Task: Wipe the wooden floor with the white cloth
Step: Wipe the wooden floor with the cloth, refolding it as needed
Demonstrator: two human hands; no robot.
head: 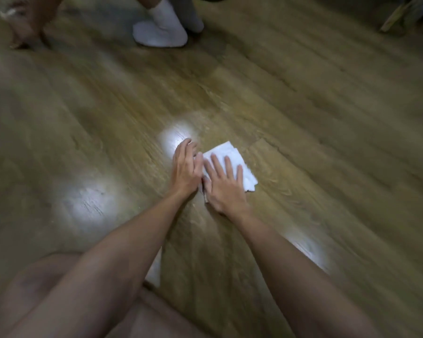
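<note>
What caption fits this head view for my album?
Right hand presses the cloth flat on the floor; left hand rests beside it.

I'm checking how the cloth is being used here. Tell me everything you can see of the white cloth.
The white cloth looks like soft fabric, folded into a rough rectangle with layered edges showing at its right corner. It lies flat on the wooden floor, near the middle of the view. The right hand presses on it with straight, spread fingers, covering its lower left part. The left hand rests at its left edge, fingers fairly straight; motion blur hides finer detail.
</note>
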